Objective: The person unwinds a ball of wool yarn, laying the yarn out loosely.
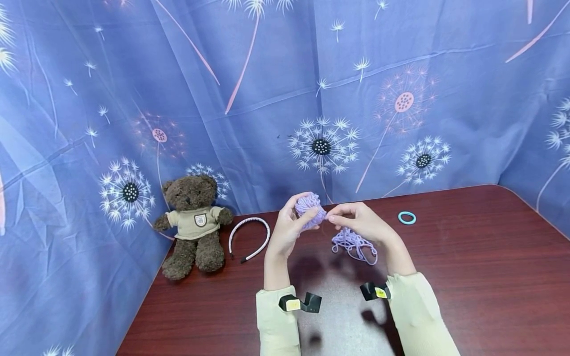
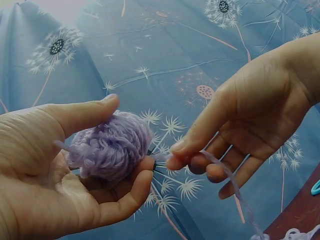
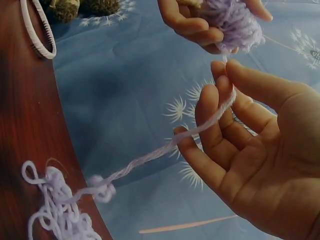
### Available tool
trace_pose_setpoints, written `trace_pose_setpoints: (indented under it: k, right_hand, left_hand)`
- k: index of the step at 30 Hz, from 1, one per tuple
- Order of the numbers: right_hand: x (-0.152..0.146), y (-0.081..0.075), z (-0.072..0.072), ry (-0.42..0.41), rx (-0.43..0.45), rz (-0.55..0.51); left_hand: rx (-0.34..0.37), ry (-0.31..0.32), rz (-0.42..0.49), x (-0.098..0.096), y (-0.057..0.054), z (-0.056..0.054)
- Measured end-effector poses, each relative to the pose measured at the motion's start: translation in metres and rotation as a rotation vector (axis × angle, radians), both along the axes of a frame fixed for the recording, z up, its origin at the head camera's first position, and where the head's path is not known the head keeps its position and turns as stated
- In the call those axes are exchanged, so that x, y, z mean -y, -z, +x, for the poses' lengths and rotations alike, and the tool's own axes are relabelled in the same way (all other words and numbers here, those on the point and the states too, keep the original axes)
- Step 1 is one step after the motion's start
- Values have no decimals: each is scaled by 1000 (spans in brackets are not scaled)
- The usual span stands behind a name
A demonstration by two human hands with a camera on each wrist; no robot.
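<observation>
My left hand (image 1: 287, 230) grips a lilac ball of yarn (image 1: 310, 210), thumb on one side and fingers curled beneath it. A short yarn tail pokes out near the thumb's base in the left wrist view. Close to the ball's right side, my right hand (image 1: 362, 222) pinches the yarn strand (image 3: 150, 156) between thumb and index finger. From that pinch the strand runs over the other fingers and down to a loose heap of lilac yarn (image 1: 354, 244) on the table, below the right hand.
A brown teddy bear (image 1: 189, 225) in a pale shirt sits against the curtain at left. Beside it lies a white headband (image 1: 250, 240). A turquoise ring (image 1: 407, 217) lies on the dark red table (image 1: 485, 277) at right. The blue dandelion curtain (image 1: 267, 163) hangs behind.
</observation>
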State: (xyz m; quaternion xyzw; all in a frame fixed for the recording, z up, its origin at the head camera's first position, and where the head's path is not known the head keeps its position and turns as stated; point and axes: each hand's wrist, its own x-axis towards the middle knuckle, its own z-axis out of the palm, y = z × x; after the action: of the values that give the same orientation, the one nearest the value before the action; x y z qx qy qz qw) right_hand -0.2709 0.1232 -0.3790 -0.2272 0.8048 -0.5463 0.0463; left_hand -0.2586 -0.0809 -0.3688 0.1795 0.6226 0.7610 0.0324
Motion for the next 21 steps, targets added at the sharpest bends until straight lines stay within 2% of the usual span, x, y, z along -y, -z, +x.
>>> trace_pose_setpoints:
  k: [5,12,18,21]
  right_hand:
    - [-6,0,-1,125,-33,-48]
    - [-22,-3,0,334,-36,-153]
    - [-30,-6,1,392,12,-354]
    - [-32,-7,1,402,23,-432]
  left_hand:
    - [3,3,-13,1,0,0]
    - [-4,-32,-116,7,0,1]
    - [-2,-41,-162,12,0,0]
    - [17,-72,-154,14,0,0]
